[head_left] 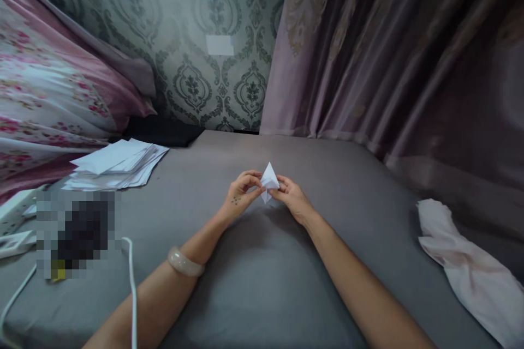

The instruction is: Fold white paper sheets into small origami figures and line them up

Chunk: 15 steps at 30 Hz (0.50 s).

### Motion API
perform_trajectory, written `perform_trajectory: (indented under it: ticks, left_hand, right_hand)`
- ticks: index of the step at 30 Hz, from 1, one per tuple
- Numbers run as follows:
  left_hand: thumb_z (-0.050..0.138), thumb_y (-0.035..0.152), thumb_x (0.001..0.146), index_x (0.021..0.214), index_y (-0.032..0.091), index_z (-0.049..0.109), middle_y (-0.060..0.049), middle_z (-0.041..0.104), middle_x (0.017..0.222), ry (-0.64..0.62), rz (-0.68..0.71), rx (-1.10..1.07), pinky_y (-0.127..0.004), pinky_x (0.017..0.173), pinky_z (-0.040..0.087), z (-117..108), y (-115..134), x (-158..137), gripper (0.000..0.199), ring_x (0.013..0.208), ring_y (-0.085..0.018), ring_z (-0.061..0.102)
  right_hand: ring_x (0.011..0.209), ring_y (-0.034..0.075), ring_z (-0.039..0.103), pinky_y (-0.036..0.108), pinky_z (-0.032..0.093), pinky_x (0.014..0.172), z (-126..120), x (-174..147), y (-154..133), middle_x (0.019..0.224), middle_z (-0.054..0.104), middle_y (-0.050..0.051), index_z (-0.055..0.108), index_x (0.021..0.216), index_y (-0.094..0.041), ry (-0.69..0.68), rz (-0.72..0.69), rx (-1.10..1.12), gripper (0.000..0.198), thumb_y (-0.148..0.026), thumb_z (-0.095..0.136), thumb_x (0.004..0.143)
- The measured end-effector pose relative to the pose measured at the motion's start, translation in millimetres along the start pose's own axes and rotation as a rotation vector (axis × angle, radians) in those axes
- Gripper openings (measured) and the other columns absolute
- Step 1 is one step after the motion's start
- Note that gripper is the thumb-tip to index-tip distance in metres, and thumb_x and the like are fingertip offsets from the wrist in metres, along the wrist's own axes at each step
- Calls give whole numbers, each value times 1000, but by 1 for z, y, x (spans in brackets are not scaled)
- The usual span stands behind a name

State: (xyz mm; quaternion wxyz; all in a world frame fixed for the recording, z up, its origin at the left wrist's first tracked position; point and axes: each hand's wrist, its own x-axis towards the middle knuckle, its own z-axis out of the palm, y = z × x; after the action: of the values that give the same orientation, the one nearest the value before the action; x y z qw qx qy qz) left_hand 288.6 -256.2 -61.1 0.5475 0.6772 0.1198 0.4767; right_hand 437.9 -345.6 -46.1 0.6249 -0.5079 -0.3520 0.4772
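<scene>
A small piece of folded white paper (269,175), pointed at top and bottom, is held up between my two hands over the grey cloth surface (262,283). My left hand (244,190) pinches its left edge between thumb and fingers. On the opposite edge, my right hand (291,195) grips it the same way, thumb in front and fingers behind. Both thumbs lie near the lower part of the paper, where a thin dark line shows. A pale bangle (185,263) circles my left forearm.
Stacked white paper sheets (118,166) lie at the left, by a black flat item (164,130). Nearer are a white power strip (16,210), a white cable (131,283) and a blurred-out dark object (84,234). Pale crumpled cloth (462,267) lies right; curtains (344,54) hang behind.
</scene>
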Motion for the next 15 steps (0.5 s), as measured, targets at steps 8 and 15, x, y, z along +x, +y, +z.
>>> perform_trajectory:
  ticks: [8, 15]
  left_hand:
    - [83, 27, 64, 89, 16, 62, -1, 64, 83, 166, -216, -254, -27, 77, 48, 5, -3, 4, 34, 78, -12, 59]
    - [78, 31, 71, 87, 12, 71, -6, 69, 82, 125, -374, -255, -25, 71, 44, 7, 3, 0, 26, 73, -12, 59]
  right_hand:
    - [73, 17, 65, 32, 49, 75, 9, 7, 7, 80, 73, 2, 69, 89, -21, 38, -187, -112, 34, -40, 79, 63]
    - [78, 16, 64, 31, 49, 76, 20, 7, 17, 84, 72, 2, 69, 90, -22, 127, -244, -32, 33, -38, 79, 63]
